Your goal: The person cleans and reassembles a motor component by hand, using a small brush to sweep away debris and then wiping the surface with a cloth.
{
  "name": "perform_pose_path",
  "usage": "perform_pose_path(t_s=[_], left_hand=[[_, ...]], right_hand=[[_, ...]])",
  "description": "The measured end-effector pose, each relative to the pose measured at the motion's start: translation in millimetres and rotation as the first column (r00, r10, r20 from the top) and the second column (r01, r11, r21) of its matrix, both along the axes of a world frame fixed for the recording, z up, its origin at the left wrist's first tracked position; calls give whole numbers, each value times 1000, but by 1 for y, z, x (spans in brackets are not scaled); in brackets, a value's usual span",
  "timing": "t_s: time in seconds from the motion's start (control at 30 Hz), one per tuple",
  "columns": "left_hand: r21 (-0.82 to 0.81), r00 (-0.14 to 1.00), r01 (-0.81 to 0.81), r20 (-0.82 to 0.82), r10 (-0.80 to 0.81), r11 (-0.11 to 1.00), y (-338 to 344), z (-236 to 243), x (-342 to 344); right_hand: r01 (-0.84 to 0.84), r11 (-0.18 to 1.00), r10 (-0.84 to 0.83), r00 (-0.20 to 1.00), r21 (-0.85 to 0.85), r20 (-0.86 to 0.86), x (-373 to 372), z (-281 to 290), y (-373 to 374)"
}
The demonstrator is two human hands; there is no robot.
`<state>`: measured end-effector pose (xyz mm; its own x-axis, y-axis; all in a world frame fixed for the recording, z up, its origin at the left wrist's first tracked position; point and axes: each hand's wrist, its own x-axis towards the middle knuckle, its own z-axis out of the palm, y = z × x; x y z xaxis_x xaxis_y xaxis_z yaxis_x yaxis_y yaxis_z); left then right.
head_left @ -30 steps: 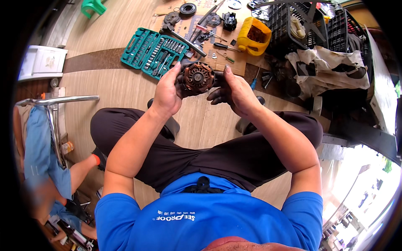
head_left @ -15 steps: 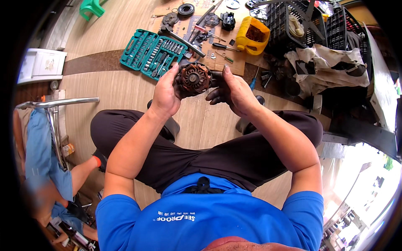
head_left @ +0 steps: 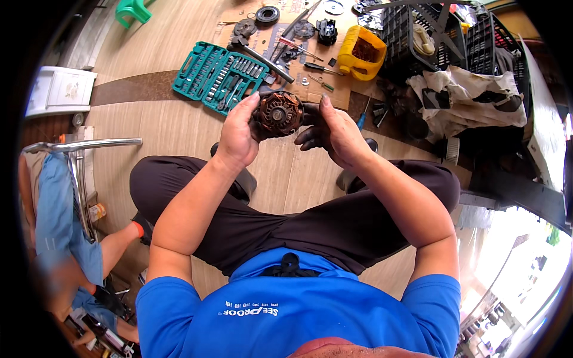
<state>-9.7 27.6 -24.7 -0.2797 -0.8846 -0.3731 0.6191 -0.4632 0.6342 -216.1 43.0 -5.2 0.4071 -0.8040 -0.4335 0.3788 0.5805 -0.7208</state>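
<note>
A round, grimy part with copper-coloured windings and a central hub [head_left: 279, 115] sits between my hands, above my crossed legs, its face turned up. My left hand [head_left: 242, 132] is closed around its left side, thumb upright along the rim and the other fingers mostly hidden. At the right, my right hand [head_left: 331, 131] has blackened fingers spread apart and curved, the upper ones reaching the part's edge, while the thumb stands clear of it. Whether these fingers bear any weight is unclear.
Beyond my hands lie a teal socket set [head_left: 197, 71], cardboard [head_left: 331, 89] strewn with screwdrivers and metal parts, a yellow cut jug [head_left: 361, 51] and black crates [head_left: 406, 36] draped with rags. Another person's leg [head_left: 116, 244] is beside a chrome tube frame [head_left: 107, 143] at left; a green stool [head_left: 131, 12] is farther off.
The round part has shifted and tilted slightly between the frames. My two hands moved a little with it, keeping nearly the same pose.
</note>
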Motion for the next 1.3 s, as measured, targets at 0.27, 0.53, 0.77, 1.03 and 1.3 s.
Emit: perform_pose_path(t_s=[0.27,0.53,0.77,1.03,1.3], left_hand=[[-13,997,-52,58,52,999,3,4,0],[-34,996,-30,79,33,999,3,7,-2],[7,997,-63,40,62,998,2,-1,1],[9,999,-47,2,47,999,0,1,1],[42,999,0,-51,2,999,-1,-6,5]], right_hand=[[12,1000,-12,1000,10,-11,2,2,0],[6,1000,-6,1000,2,10,0,0,0],[-3,1000,3,1000,-7,4,0,3,0],[-5,1000,5,1000,-30,8,0,4,1],[-83,993,82,997,-82,-10,-1,8,4]])
